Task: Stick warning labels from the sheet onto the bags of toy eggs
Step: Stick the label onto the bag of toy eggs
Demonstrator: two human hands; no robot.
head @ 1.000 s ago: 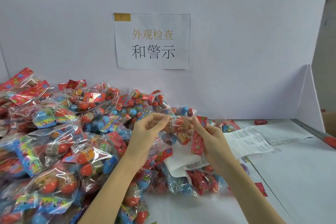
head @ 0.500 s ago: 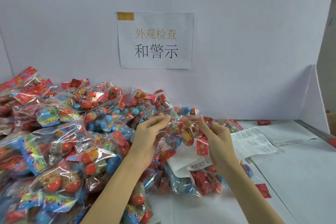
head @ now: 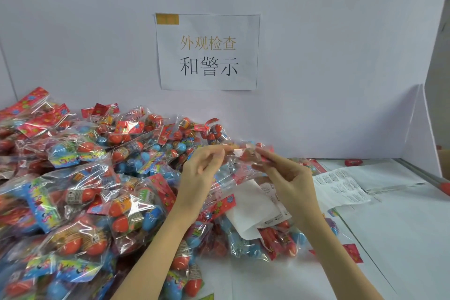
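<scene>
Bags (head: 80, 192) by the dozen sprawl at nine o'clock, we pinch one blurred bag (head: 243, 163) between left hand (head: 202, 173) and right hand (head: 285, 178), label sheet (head: 341, 187) at three o'clock, most apparently unlabelled.

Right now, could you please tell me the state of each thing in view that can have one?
left hand: fingers pinch the held bag's top edge.
right hand: fingers pinch the same bag.
held bag: lifted above the pile, blurred; label not discernible.
label sheet: lying flat on the table, right of the hands.
pile of bags: heaped at left, sealed.
paper sign: fixed flat to the back wall.
</scene>
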